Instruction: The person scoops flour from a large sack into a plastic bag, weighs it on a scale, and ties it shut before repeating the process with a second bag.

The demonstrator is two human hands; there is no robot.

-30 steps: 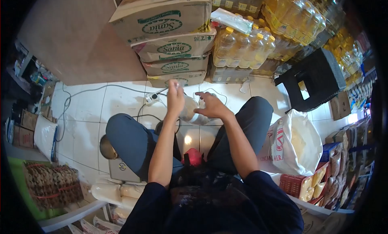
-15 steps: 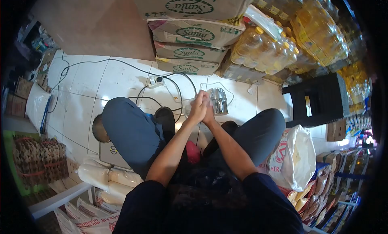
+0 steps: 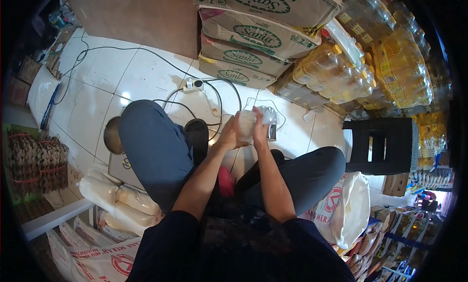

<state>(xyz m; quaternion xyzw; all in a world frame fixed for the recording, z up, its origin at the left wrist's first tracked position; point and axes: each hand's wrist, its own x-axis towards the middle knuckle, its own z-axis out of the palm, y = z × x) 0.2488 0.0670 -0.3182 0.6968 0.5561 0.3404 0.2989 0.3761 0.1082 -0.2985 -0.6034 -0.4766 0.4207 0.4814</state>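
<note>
White floor tiles (image 3: 141, 77) spread between the seated person's knees, where a power strip (image 3: 194, 84) lies below stacked cartons (image 3: 253, 38). Right of the power strip and nearer the person, a clear bag (image 3: 247, 121) of white contents is held off the floor. The left hand (image 3: 228, 136) and right hand (image 3: 259, 132) are cupped and pressed against its opposite sides, probably so the loose filling keeps upright beside the metal appliance (image 3: 271, 132).
</note>
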